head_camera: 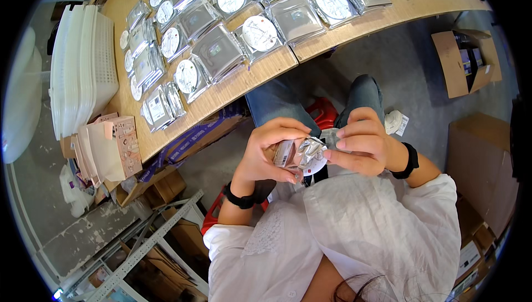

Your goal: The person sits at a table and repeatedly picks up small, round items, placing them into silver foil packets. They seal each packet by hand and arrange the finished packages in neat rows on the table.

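Observation:
Above my lap, my left hand grips a small pinkish box that bears a label. At its right side show a crumpled silver foil pouch and a white round card with line drawings. My right hand has its fingertips at the right edge of the foil and the card; how firmly they pinch it cannot be told. On the wooden table ahead lie rows of silver foil packets and round printed cards, in stacks.
Nested white plastic baskets stand at the table's left end, beside open printed cartons. An open cardboard box is on the floor at right, with a larger carton nearer. A metal shelf frame stands at lower left.

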Action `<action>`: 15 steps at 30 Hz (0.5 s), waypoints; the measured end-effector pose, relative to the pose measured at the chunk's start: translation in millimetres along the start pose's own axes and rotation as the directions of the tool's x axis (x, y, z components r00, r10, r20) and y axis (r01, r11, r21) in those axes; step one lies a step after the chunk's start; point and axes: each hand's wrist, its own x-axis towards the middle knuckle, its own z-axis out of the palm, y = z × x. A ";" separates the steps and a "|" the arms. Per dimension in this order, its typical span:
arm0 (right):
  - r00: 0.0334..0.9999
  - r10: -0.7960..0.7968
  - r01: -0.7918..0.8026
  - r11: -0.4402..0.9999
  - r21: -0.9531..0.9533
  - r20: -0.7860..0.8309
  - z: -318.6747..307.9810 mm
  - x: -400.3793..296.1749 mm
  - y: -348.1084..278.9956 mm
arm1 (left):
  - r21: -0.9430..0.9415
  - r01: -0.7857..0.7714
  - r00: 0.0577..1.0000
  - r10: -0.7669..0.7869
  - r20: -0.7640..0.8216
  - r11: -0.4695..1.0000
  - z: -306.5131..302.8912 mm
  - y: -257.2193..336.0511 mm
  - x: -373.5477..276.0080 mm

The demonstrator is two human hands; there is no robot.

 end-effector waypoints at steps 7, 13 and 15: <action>0.999 0.048 -0.048 0.999 0.013 -0.006 0.2 -0.1 2.7 | 0.074 -0.046 0.997 0.051 -0.062 0.996 1.2 0.8 2.5; 0.991 0.126 -0.126 0.992 -0.015 0.033 -1.0 2.4 6.7 | 0.211 -0.056 0.959 0.111 -0.260 0.976 15.2 1.7 2.4; 0.991 0.123 -0.122 0.992 -0.015 0.047 1.0 5.1 8.2 | 0.205 -0.050 0.941 0.115 -0.318 0.977 20.3 0.3 3.1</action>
